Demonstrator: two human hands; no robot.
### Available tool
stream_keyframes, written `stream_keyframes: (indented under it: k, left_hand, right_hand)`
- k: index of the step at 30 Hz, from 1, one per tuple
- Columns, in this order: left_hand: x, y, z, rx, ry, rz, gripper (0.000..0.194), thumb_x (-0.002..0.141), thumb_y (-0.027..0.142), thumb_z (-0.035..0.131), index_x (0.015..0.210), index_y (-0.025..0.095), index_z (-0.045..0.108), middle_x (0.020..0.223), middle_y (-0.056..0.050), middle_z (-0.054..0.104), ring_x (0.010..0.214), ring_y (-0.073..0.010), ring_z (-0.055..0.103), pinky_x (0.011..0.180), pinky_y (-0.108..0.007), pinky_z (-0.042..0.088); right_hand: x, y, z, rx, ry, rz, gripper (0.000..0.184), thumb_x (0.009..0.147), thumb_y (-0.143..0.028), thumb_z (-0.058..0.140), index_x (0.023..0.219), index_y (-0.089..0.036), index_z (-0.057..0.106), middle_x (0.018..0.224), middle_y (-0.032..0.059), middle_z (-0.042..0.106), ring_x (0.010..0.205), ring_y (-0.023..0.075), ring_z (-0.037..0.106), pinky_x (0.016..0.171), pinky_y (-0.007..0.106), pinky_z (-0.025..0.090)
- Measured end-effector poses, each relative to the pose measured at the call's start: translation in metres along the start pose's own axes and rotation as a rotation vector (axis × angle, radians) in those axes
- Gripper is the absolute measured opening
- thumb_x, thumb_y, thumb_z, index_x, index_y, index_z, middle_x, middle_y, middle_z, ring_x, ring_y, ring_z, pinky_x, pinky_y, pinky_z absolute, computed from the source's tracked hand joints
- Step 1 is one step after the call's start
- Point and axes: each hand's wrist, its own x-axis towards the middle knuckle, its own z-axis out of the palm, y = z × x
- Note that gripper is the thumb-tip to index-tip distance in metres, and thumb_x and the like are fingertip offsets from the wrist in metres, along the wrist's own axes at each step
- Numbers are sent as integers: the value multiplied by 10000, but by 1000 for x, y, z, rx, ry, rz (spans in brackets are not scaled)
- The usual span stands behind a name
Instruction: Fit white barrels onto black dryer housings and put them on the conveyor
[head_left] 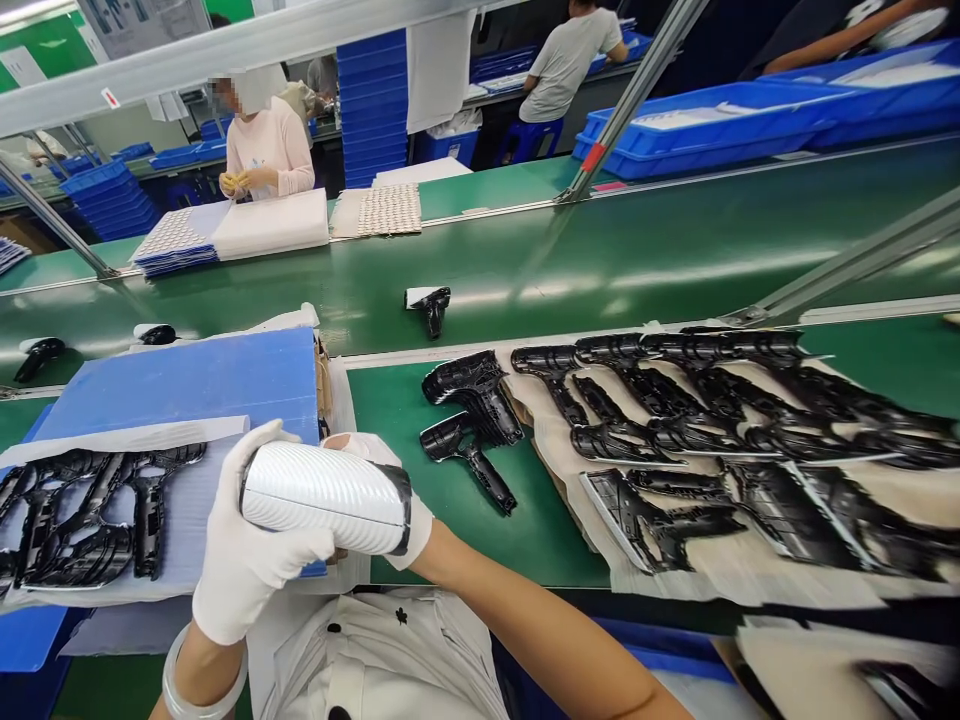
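Between my two white-gloved hands is a white ribbed hair dryer housing (322, 497) with black ends, raised in front of my body. My left hand (251, 540) wraps around its left end, with the thumb along the near side. Behind its right end, my right hand (418, 515) grips it; most of those fingers are hidden by the housing. Just right of my hands, black hair dryer half shells (474, 395) lie on the green bench (397, 400). To the left, more black half shells (146, 510) rest on a blue sheet.
Many black shells (697, 400) lie in rows on a paper-lined stack at the right. A blue board stack (202, 375) stands at the left. Beyond runs a green conveyor (525, 270) carrying a hair dryer body (427, 308). A person (270, 150) works across it.
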Motion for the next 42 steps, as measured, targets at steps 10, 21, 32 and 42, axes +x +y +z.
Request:
stream_keyframes:
  k: [10,21,32,42]
  left_hand:
    - [2,5,0,52,-43,-9,937,425,520,943,1245,227,597,1180,-81,667,1107,-333,628,961,-434,494]
    - [3,7,0,25,-80,-34,957,395,526,961,1239,236,617,1158,-72,693,1065,-305,664,861,-375,571]
    - [0,10,0,23,-76,-73,836,529,372,909,1289,254,582,1206,-54,672,1099,-340,664,890,-438,576]
    - [-3,12,2,283,25,-15,665,728,363,772,1350,251,563,1354,-88,593,1271,-335,554,1086,-490,445]
  right_hand:
    - [13,9,-14,-258,310,-462,201,889,-236,463,831,-237,655,955,51,692,1026,209,636,977,373,502]
    - [16,4,-21,-539,585,-739,173,935,-164,505,995,-245,645,1104,78,682,1200,221,585,1083,466,440]
    - [20,-14,-32,-514,543,-706,148,946,-237,465,951,-279,607,1120,59,646,1180,215,576,1040,421,475]
    - [26,-25,-34,-491,575,-631,125,844,-161,499,858,-267,562,942,54,609,1021,245,601,984,465,495]
